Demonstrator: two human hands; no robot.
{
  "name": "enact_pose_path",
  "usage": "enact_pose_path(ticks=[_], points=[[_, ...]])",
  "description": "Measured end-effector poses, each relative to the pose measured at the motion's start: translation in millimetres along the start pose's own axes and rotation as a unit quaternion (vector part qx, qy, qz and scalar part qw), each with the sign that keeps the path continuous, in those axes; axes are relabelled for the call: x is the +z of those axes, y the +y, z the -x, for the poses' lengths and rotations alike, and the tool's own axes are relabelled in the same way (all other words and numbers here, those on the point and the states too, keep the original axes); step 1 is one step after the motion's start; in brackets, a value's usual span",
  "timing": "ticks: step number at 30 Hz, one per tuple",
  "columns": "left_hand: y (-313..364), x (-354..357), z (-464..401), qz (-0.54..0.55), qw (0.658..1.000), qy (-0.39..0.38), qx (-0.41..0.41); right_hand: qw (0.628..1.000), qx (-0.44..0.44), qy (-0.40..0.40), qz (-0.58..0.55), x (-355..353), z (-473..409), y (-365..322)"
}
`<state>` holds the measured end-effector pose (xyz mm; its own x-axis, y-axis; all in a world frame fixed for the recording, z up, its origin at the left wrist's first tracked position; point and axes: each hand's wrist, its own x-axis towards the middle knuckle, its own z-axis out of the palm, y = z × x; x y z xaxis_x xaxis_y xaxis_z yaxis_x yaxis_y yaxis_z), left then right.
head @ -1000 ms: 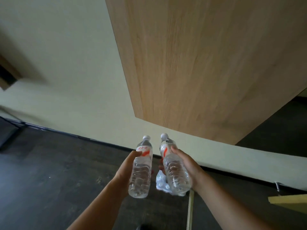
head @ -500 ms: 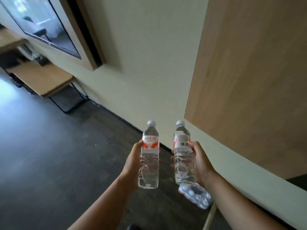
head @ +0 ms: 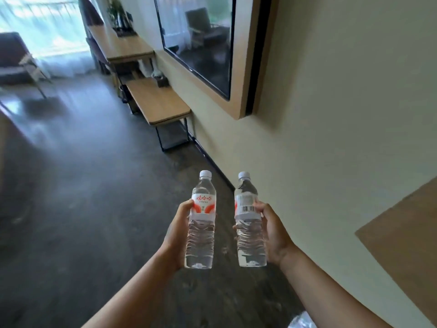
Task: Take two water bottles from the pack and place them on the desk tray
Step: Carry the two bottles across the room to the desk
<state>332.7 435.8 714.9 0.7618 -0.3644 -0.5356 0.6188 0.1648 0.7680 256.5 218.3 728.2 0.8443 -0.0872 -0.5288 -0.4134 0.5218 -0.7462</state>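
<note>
2 clear plastic water bottles with white caps are carried upright, side by side and apart: 1 red-labelled bottle (head: 202, 221) is clasped by the left hand (head: 176, 235), 1 barcode-side bottle (head: 249, 221) by the right hand (head: 274, 235). Since 1 second ago the wooden panel has been swapped for a room view; 1 wooden desk (head: 157, 102) is seen at 11 o'clock, so carrying is judged underway. No tray is discernible.
</note>
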Motion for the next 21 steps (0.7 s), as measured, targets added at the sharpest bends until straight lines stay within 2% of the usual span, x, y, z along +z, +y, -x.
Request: enact_pose_path(ticks=[9, 17, 19, 21], points=[[121.6, -150.4, -44.3, 0.052, 0.994, 0.091, 0.036, 0.995, 0.034, -0.088, 0.028, 170.5, -137.7, -19.5], [222.1, -252.1, -126.5, 0.121, 0.984, 0.113, 0.07, 0.98, 0.073, -0.166, 0.085, 300.7, -301.6, -47.4], [242.0, -256.2, -134.8, 0.126, 0.983, 0.107, 0.075, 0.977, 0.06, -0.183, 0.092, 321.1, -325.5, -56.7], [289.2, -305.3, -184.6, 0.164, 0.971, 0.156, 0.074, 0.961, 0.111, -0.231, 0.108, 380.7, -412.6, -72.9]])
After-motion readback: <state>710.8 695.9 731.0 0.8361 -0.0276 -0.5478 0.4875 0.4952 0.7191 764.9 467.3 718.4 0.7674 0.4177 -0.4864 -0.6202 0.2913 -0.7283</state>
